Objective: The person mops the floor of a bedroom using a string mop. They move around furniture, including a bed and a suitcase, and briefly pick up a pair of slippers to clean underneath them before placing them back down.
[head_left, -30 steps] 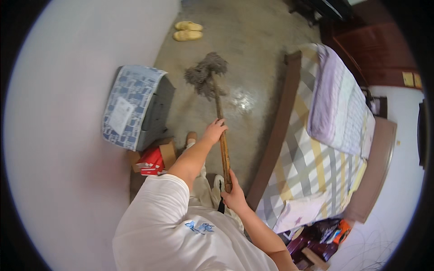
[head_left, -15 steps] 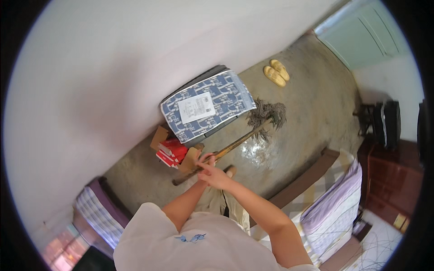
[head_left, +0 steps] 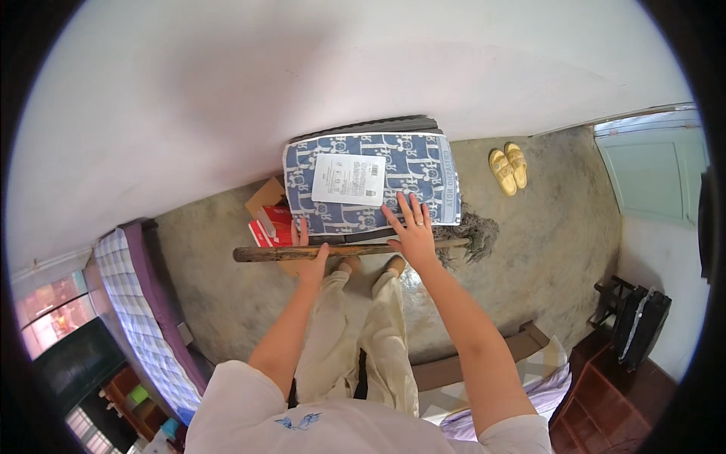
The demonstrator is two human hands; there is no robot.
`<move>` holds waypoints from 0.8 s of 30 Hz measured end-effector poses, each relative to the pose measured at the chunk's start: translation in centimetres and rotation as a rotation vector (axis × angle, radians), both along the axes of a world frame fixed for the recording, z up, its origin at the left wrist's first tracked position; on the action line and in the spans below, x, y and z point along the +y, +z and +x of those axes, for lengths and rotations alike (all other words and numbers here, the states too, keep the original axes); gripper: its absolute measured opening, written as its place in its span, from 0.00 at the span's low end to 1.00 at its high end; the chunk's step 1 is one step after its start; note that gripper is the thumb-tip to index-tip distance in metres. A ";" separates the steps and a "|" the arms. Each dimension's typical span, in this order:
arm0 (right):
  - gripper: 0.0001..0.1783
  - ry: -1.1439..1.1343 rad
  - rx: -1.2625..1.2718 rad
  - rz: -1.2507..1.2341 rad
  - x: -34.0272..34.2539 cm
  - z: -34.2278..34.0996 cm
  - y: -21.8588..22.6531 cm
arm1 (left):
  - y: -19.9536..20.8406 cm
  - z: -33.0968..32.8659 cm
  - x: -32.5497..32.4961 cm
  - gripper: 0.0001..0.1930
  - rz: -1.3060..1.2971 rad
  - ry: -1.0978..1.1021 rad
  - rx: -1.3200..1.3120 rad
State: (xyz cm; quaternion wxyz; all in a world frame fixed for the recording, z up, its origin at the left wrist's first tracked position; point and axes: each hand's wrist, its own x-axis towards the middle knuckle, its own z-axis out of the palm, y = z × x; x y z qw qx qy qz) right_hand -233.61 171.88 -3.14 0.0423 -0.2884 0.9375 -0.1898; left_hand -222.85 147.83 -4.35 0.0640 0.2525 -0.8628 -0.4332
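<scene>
My left hand [head_left: 308,270] is at the wooden mop handle [head_left: 355,253], its fingers stretched out past the far side and the thumb apart. The handle crosses this hand, but the fingers are not wrapped round it. To the right, my right hand [head_left: 416,236] reaches over the handle with spread fingers, near the edge of a blue-and-white patterned cloth [head_left: 416,168]; whether it touches the cloth I cannot tell. A white printed packet [head_left: 349,179] lies flat on the cloth. The mop's grey string head [head_left: 482,236] rests on the floor at the right.
An opened cardboard box [head_left: 266,195] with red-and-white boxes [head_left: 272,225] stands left of the cloth-covered dark stack [head_left: 378,127]. Yellow slippers [head_left: 508,169] lie on the concrete floor [head_left: 560,219]. Beds with checked [head_left: 140,303] and lilac covers [head_left: 484,412] flank me.
My hands, close together before, have moved apart, the right one toward the cloth. The mop handle now lies more level across the view, and the whole view has turned.
</scene>
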 end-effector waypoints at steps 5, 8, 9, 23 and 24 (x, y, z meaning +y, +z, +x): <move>0.43 -0.008 0.119 0.013 0.3 0.0 -2.9 | -1.4 1.2 -1.1 0.37 0.047 -0.089 0.077; 0.32 -0.026 0.223 0.044 0.9 -0.2 -5.2 | -1.6 2.2 -1.9 0.36 0.083 -0.163 0.005; 0.31 -0.010 0.254 0.053 1.1 -0.4 -5.4 | -2.0 2.5 -2.1 0.36 0.135 -0.174 0.029; 0.23 -0.071 0.382 0.244 17.3 -3.6 -6.6 | -0.9 -2.4 9.2 0.36 0.692 -0.440 -0.013; 0.24 -0.104 0.384 0.241 16.6 -3.2 -7.4 | -1.3 -3.2 8.3 0.35 0.675 -0.449 -0.011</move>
